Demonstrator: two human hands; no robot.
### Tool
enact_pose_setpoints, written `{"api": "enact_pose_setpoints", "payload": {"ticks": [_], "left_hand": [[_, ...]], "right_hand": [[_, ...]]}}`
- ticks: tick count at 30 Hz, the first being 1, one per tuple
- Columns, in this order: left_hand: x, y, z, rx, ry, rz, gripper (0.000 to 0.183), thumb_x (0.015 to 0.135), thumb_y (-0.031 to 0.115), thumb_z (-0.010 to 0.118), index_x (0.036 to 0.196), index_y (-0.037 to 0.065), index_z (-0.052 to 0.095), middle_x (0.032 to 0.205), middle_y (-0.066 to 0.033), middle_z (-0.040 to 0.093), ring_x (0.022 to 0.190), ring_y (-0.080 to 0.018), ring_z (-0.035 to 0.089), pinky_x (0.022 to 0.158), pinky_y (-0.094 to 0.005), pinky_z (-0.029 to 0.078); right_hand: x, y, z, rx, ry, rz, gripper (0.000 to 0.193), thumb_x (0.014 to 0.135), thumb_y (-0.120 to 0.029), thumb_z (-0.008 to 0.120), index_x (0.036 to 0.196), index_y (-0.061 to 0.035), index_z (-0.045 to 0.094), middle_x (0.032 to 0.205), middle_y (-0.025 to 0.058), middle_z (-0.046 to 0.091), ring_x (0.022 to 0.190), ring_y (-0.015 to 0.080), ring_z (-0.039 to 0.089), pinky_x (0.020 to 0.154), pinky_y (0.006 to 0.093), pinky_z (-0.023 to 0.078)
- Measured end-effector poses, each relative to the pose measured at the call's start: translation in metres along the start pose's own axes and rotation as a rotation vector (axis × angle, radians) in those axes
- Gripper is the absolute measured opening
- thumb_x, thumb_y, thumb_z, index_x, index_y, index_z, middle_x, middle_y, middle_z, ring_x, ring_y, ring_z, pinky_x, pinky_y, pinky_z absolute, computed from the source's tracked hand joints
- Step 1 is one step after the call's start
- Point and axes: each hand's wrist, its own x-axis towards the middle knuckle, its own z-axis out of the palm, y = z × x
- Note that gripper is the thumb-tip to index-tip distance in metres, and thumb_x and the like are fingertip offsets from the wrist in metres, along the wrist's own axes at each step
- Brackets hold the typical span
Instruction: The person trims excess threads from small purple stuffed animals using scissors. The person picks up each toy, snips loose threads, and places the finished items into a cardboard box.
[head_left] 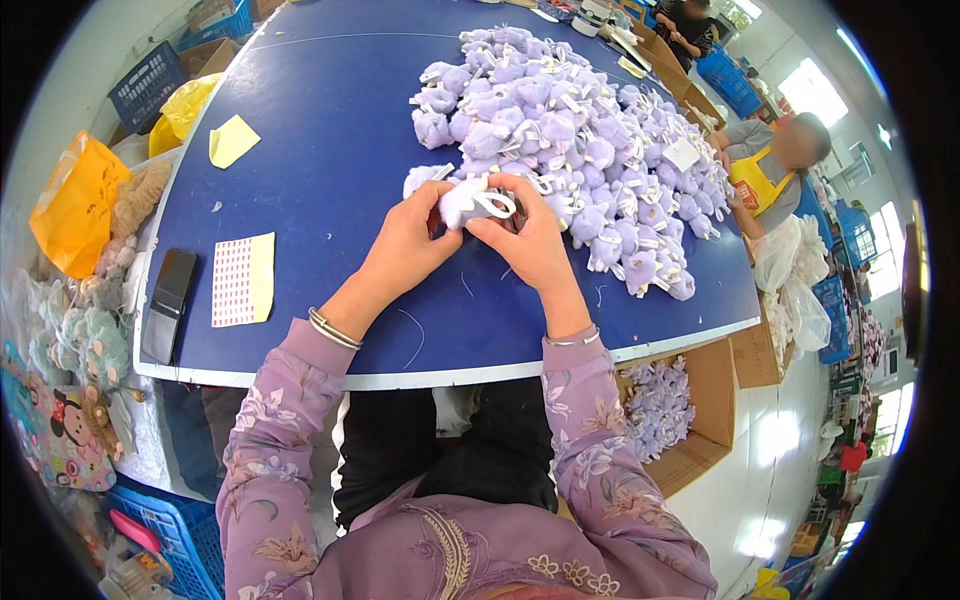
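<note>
Between my two hands, above the blue table [330,130], is a small lilac plush toy [462,204] with a white ribbon loop [497,204] sticking out at its right. My left hand [413,238] has its thumb and fingers closed on the toy's left side. Fingers and thumb of my right hand [527,232] pinch its right side, around the loop. Part of the toy is hidden by my fingers. Just beyond my hands spreads a large pile of similar lilac plush toys [560,130], many with white loops.
At the table's left lie a black phone-like object [170,305], a sheet of red-marked stickers [243,280] and a yellow paper [233,142]. A cardboard box [710,410] of lilac toys stands below the right edge. A person in a yellow apron [770,180] is at the right.
</note>
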Motion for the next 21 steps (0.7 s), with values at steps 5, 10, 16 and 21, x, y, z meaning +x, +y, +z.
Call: {"api": "enact_pose_setpoints", "payload": {"ticks": [5,10,16,21], "left_hand": [[-0.002,0.005,-0.003,0.243,0.104,0.177,0.04,0.076,0.002,0.069,0.114,0.004,0.057,0.095,-0.0128,0.061,0.077,-0.0246,0.061,0.069,-0.0332,0.05],[-0.004,0.007,-0.003,0.245,0.063,0.238,0.04,0.074,0.002,0.069,0.113,0.004,0.057,0.093,-0.0128,0.061,0.079,-0.0261,0.061,0.071,-0.035,0.051],[-0.004,0.005,-0.005,0.297,0.061,0.143,0.04,0.074,0.005,0.069,0.113,0.006,0.058,0.091,-0.0099,0.063,0.079,-0.0256,0.062,0.072,-0.0349,0.051],[-0.002,0.012,-0.002,0.253,0.104,0.199,0.044,0.078,0.005,0.067,0.119,0.007,0.054,0.086,-0.0071,0.061,0.074,-0.0214,0.059,0.07,-0.0327,0.05]], "right_hand": [[0.001,0.002,0.003,0.16,0.033,-0.017,0.035,0.083,-0.008,0.073,0.114,-0.0027,0.057,0.098,0.0004,0.059,0.083,0.0045,0.053,0.07,0.0192,0.045],[0.001,0.009,-0.004,0.033,0.141,0.103,0.017,0.088,-0.01,0.068,0.102,-0.0029,0.062,0.082,-0.003,0.06,0.069,0.0022,0.048,0.06,0.0172,0.04],[0.005,0.012,-0.016,0.217,-0.058,0.19,0.015,0.091,-0.017,0.066,0.096,-0.0047,0.059,0.075,0.006,0.064,0.045,0.0021,0.04,0.04,0.0181,0.03],[-0.001,0.005,-0.024,0.51,-0.07,0.178,0.018,0.09,-0.019,0.068,0.097,-0.0042,0.059,0.074,0.0056,0.063,0.044,0.002,0.036,0.038,0.0181,0.027]]}}
